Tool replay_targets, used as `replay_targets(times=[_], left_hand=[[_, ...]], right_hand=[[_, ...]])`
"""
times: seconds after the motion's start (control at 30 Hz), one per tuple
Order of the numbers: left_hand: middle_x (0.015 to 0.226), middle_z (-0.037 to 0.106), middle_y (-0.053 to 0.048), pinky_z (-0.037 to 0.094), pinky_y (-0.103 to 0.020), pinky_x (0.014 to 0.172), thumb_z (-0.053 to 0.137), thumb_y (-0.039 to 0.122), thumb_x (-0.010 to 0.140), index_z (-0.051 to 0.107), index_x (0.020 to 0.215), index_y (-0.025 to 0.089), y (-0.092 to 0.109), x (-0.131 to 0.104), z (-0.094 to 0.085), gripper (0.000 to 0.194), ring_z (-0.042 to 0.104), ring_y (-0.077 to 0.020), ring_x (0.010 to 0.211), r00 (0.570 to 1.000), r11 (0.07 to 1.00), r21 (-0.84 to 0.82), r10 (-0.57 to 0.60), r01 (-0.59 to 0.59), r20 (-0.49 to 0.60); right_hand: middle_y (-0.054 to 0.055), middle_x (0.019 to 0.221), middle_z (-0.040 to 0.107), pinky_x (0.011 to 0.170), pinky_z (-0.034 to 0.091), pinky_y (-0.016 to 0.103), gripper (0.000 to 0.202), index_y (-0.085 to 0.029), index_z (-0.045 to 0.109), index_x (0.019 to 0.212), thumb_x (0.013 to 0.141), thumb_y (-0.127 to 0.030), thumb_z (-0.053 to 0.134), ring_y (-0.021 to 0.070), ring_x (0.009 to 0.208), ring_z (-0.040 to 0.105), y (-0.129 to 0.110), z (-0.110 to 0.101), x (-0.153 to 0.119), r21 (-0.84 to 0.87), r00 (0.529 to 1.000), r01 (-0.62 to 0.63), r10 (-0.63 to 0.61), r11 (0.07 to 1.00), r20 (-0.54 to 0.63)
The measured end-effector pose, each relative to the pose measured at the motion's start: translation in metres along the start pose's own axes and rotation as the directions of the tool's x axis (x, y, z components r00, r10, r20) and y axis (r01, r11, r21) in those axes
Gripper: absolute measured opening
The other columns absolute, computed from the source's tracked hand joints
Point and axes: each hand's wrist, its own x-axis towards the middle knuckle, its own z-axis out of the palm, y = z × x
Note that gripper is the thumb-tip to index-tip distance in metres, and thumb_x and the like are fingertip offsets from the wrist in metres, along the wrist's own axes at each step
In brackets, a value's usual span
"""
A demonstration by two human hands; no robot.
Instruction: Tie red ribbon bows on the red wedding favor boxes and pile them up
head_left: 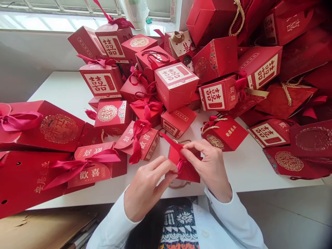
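Observation:
A small red gift box (193,174) stands near the table's front edge between my hands. A red ribbon (171,141) is looped on its top, and one long tail points up to the far left. My left hand (150,185) is closed, its thumb and fingertips pinching the ribbon's loop at the left side of the box. At the upper right of the box, my right hand (209,165) is closed too, with thumb and forefinger pinching the ribbon near its tail. A twisted cord (180,186) shows at the box's front side. My fingers hide part of the knot.
Red gift boxes with bows and gold print pile up across the white table (62,86). A bow-topped box (141,138) lies close to my left hand, and a corded box (225,133) beyond my right. Larger red bags (287,98) crowd the right; cardboard (38,228) lies below left.

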Motion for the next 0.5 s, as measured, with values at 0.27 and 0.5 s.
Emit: replay_targets(times=[0.27, 0.5], left_hand=[[0.089, 0.063, -0.006, 0.047, -0.027, 0.075, 0.048, 0.007, 0.091, 0.059, 0.087, 0.015, 0.008, 0.006, 0.002, 0.014, 0.055, -0.0164, 0.083, 0.972, 0.972, 0.194, 0.163, -0.130, -0.169], [0.084, 0.063, -0.003, 0.045, -0.024, 0.067, 0.044, 0.012, 0.094, 0.057, 0.090, 0.017, 0.001, 0.004, 0.003, 0.014, 0.057, -0.0138, 0.074, 0.986, 0.977, 0.191, 0.119, -0.094, -0.120]], right_hand=[[-0.003, 0.082, 0.072, 0.071, 0.047, 0.027, 0.014, -0.025, 0.071, 0.087, 0.089, -0.021, 0.058, 0.0140, 0.076, 0.062, 0.003, -0.006, 0.014, 0.093, 0.970, 0.041, -0.062, 0.995, 0.236], [-0.001, 0.086, 0.069, 0.077, 0.045, 0.031, 0.011, -0.025, 0.071, 0.092, 0.081, -0.026, 0.070, 0.0178, 0.085, 0.056, 0.005, -0.019, 0.015, -0.070, 0.950, 0.168, -0.143, 0.983, 0.277]])
